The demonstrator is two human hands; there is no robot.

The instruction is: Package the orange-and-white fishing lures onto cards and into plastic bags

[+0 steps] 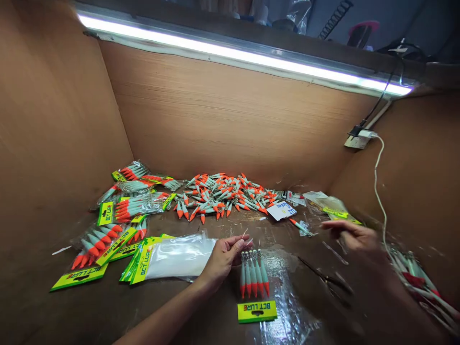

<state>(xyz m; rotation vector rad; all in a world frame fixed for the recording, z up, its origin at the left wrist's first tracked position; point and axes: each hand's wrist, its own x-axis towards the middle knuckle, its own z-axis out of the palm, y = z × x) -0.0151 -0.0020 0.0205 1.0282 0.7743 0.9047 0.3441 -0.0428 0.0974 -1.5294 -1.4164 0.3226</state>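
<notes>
My left hand is closed in a pinch at the upper end of a clear plastic bag of fishing lures. Thin whitish strips stick out by its fingertips. Several pale lures with orange tips lie side by side in that bag, above a yellow-green BCT LURE header. Off to the right, my right hand is in the air over the table, smeared by motion; whether its fingers hold anything cannot be made out. Pliers lie on the table below it.
A loose lure pile lies along the back wall. Packed lure bags and flat header bags are at left. A handwritten card and a single lure sit right of centre. A white cable hangs at right.
</notes>
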